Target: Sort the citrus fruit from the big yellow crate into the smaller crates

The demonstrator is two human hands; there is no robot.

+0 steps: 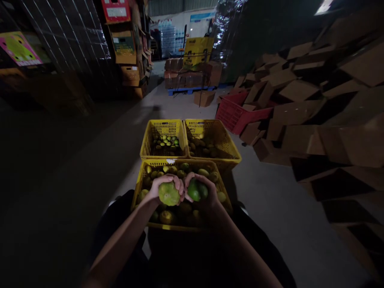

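My left hand (163, 186) is closed around a yellow-green citrus fruit (169, 194). My right hand (207, 192) grips two darker green fruits (196, 191). Both hands hover side by side, fingertips almost touching, over the near yellow crate (141, 180), which is full of green and yellowish fruit. Beyond it stand two more yellow crates: the left one (150, 136) holds several small green fruits, the right one (228, 140) holds darker fruit.
A red crate (232, 114) lies tilted at the right. A big heap of flattened cardboard boxes (315, 112) fills the right side. Stacked cartons (129, 52) and a blue pallet with boxes (189, 78) stand at the back. The concrete floor (75, 168) stretches left.
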